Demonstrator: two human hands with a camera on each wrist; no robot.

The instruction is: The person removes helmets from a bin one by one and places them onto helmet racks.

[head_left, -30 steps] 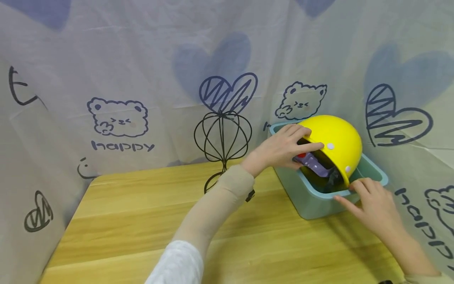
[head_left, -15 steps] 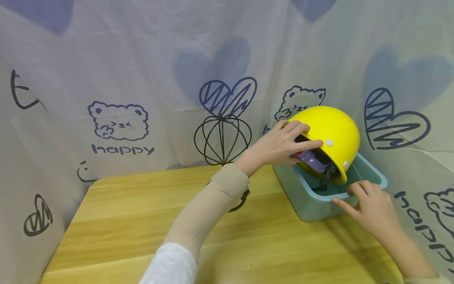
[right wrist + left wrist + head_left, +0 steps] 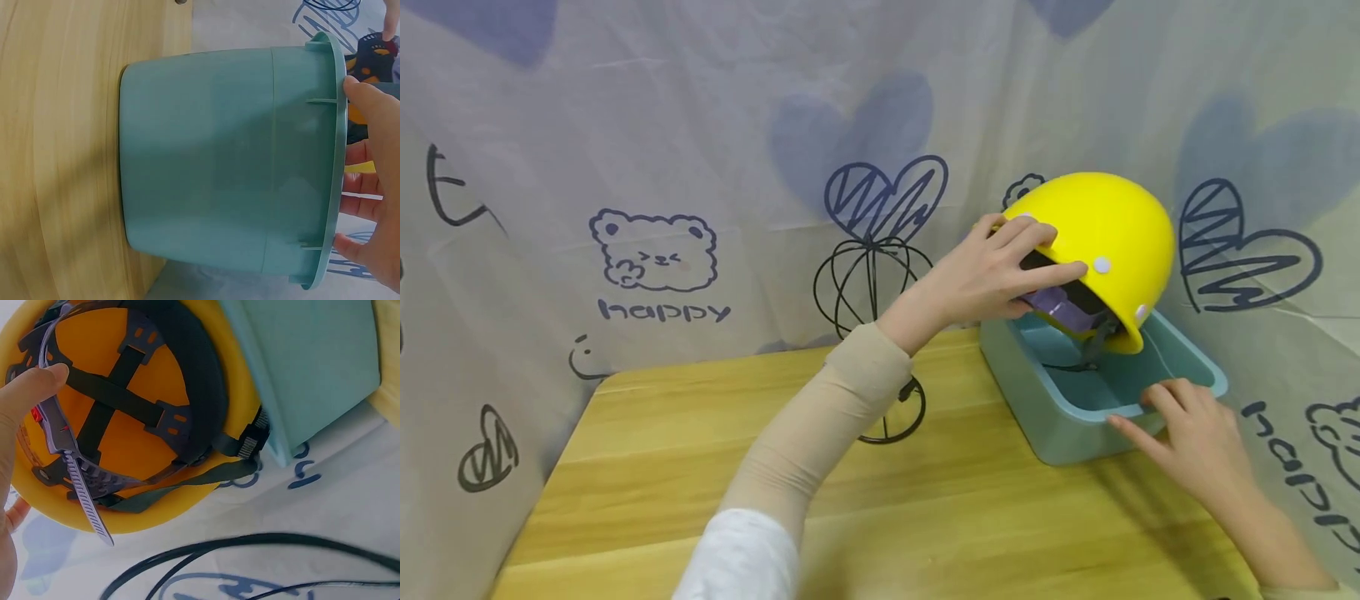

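Note:
A yellow hard hat (image 3: pixel 1097 225) is tilted above the bin, its open underside turned toward the left. My left hand (image 3: pixel 992 271) grips its near brim, thumb inside by the purple-grey headband and fingers over the shell. The left wrist view shows the hat's black crossed straps (image 3: pixel 115 394), ratcheted adjuster strip (image 3: pixel 87 500) and chin strap (image 3: pixel 187 487). Beneath it stands a blue-green plastic bin (image 3: pixel 1052 429) on the table. My right hand (image 3: pixel 1198 437) holds the bin's near rim, with fingers curled over the edge; the right wrist view shows the bin's outer wall (image 3: pixel 206 156).
A black wire stand (image 3: pixel 917 408) with a cage-like round top stands left of the bin, partly behind my left forearm. The wooden table (image 3: pixel 700 467) meets a printed cloth curtain (image 3: pixel 700 125) at the back and sides.
My left hand has raised the hard hat out of the bin, so more of the bin's inside shows. The right hand has stayed on the rim, and the bin has hardly moved.

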